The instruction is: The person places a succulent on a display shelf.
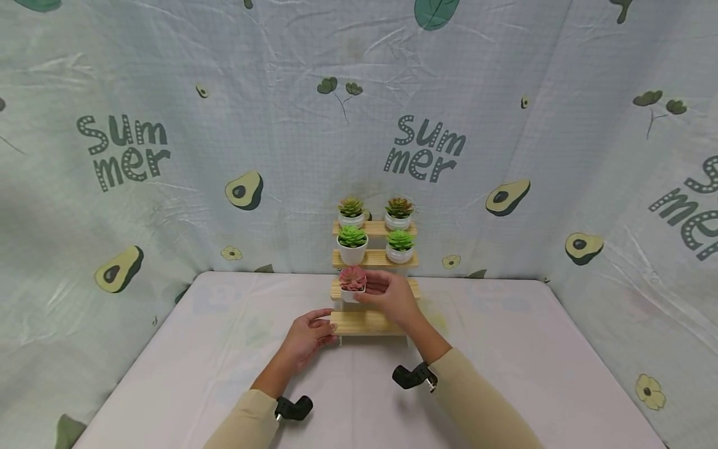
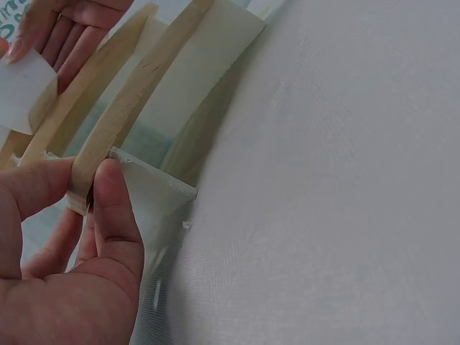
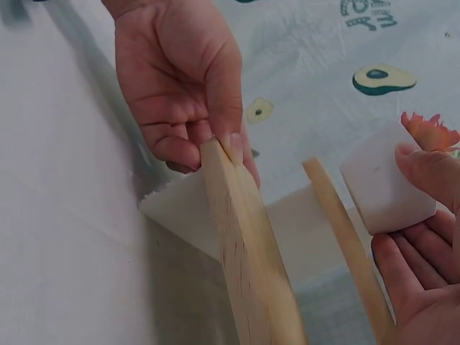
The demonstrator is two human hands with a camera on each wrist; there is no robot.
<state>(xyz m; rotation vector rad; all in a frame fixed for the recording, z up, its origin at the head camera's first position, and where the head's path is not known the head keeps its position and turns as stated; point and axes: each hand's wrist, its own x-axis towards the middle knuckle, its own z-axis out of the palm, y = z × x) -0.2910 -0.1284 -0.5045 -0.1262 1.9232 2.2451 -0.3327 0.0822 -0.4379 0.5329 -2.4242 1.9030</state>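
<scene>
A small tiered wooden plant stand (image 1: 367,323) with pale side panels stands on the table. My left hand (image 1: 308,337) pinches the left end of its lowest shelf, thumb and fingers on either side of the board (image 2: 108,129). In my right hand (image 1: 392,300) is a red artificial succulent (image 1: 353,279) in a white pot (image 3: 388,180), gripped between thumb and fingers at the left of the second shelf from the bottom. In the right wrist view the pot's base is right by that shelf's edge (image 3: 345,237).
Green succulents in white pots, one (image 1: 352,243) on the left and one (image 1: 400,246) on the right, occupy the shelf above. Two more potted succulents, a green one (image 1: 351,211) and a reddish-green one (image 1: 399,212), stand on top. A printed curtain (image 1: 303,156) hangs behind the white-covered table (image 1: 488,349).
</scene>
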